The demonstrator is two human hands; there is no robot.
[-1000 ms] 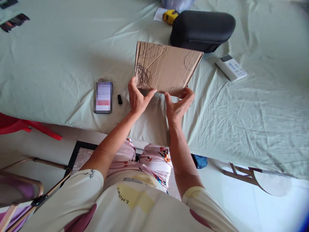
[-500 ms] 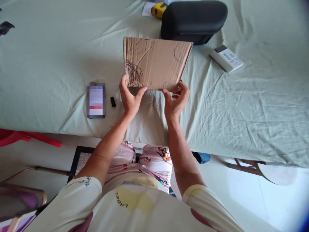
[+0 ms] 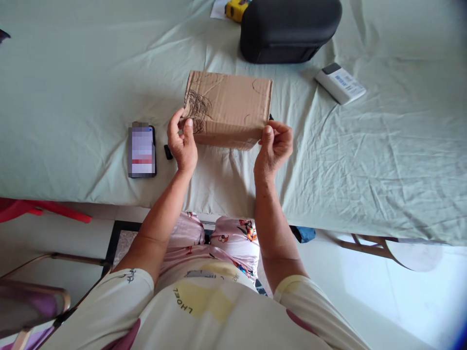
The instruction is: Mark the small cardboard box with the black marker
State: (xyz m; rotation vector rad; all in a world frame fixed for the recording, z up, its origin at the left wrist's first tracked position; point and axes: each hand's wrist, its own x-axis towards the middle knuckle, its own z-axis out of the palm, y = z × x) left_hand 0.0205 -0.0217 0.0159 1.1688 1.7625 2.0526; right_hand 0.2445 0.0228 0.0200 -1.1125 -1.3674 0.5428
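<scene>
A brown cardboard box with dark pen scribbles on its top and front stands on the cloth. Its lid is down, and the front face shows below the top edge. At the box's left front corner, my left hand pinches it between thumb and fingers. My right hand grips the right front corner, its thumb against the edge and its fingers curled. A small black bit pokes out by the box's right side; its kind is unclear.
A phone and a small black object lie left of the box. Behind stand a black case and a yellow tape measure. A white and grey device lies at right on the pale green cloth.
The cardboard lid has swung down from its raised, tilted position, so the box's front face now shows. My hands have moved apart to the front corners.
</scene>
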